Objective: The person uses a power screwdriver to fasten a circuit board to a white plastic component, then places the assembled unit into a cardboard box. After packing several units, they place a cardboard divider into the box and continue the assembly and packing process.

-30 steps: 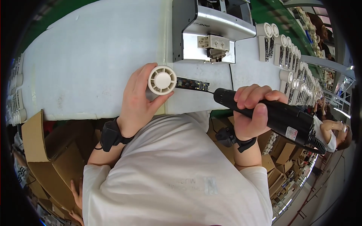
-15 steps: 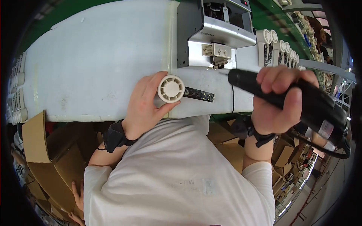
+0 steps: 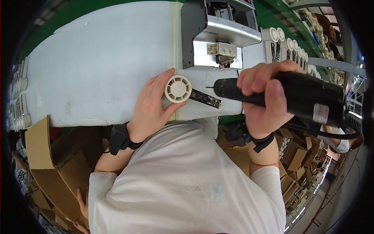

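My left hand [image 3: 150, 101] grips a white round fan housing [image 3: 178, 89] with a spoked rim, fingers on its left side and thumb below. A dark circuit board strip [image 3: 206, 98] sticks out from the housing to the right, over the table. My right hand [image 3: 269, 93] is wrapped round a black electric screwdriver [image 3: 311, 93] with a cable at its back end. Its thin bit points left, above the board and apart from the housing. Behind, close to the tool's tip, stands a grey metal machine [image 3: 222, 35] with a small bracket on its front.
Rows of similar white fan units [image 3: 290, 45] stand at the back right, and more [image 3: 21, 101] line the left edge of the white table [image 3: 101, 58]. An open cardboard box [image 3: 58, 163] is at the lower left. Another person's hand [image 3: 82, 202] shows beside it.
My right hand has brought the screwdriver leftward from beside the machine, nearer the fan housing. My left hand and the housing have barely moved.
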